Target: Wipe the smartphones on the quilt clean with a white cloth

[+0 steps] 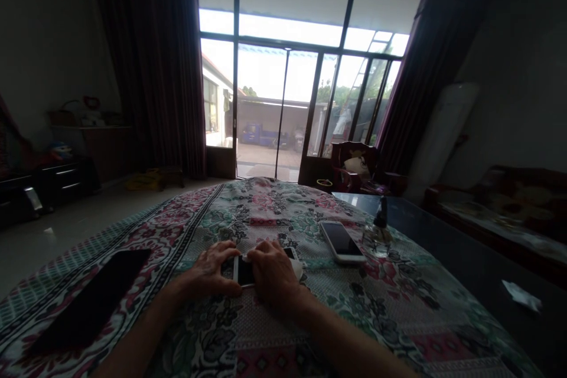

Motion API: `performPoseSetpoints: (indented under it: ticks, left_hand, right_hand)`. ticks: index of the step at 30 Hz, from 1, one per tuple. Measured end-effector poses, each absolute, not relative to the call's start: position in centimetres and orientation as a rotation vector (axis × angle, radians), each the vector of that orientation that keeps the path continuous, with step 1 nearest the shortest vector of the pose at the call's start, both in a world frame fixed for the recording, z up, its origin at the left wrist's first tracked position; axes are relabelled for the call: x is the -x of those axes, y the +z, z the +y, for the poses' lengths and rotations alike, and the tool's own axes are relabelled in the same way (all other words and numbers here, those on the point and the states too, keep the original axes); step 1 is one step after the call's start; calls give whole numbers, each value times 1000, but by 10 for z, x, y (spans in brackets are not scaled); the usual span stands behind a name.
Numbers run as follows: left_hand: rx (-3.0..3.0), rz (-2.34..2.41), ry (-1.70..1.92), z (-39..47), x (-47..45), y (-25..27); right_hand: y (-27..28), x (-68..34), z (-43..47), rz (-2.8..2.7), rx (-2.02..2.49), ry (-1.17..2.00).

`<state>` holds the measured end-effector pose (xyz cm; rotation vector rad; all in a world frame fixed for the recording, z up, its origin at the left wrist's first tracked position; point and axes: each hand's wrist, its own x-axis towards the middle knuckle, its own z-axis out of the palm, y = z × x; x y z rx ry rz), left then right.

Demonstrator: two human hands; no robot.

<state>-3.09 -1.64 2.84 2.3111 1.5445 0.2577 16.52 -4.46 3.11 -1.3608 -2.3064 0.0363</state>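
White-edged phone [245,271], lying flat, its end clamped by the left hand [212,269], apparently for steadiness; right hand [274,274], grip closed, bunching a white wad [297,270].

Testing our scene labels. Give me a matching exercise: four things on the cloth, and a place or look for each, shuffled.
Things:
1. handled phone
2. second phone
3. bottle
4. black rectangle

Places and looks:
A. clear, with a dark top
B. flat on the tablecloth, left of the left hand
C. partly covered by the right hand
D. lying between the right hand and the bottle

Pairs: 1-C, 2-D, 3-A, 4-B
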Motion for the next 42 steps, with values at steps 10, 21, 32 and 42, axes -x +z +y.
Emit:
performPoseSetpoints:
  ticks: [10,21,32,42]
  left_hand:
    - [-2333,1546,227,-11,32,26]
    - [-2338,1496,243,-12,36,25]
    - [-2359,1424,240,-14,40,25]
    - [-2241,1479,148,-12,32,32]
  right_hand:
    - [31,-172,-42,-2334,1337,89]
    - [35,-230,-51,-2093,1664,25]
    - [16,-237,-51,-1915,1573,75]
    - [25,-234,-57,-1969,1694,53]
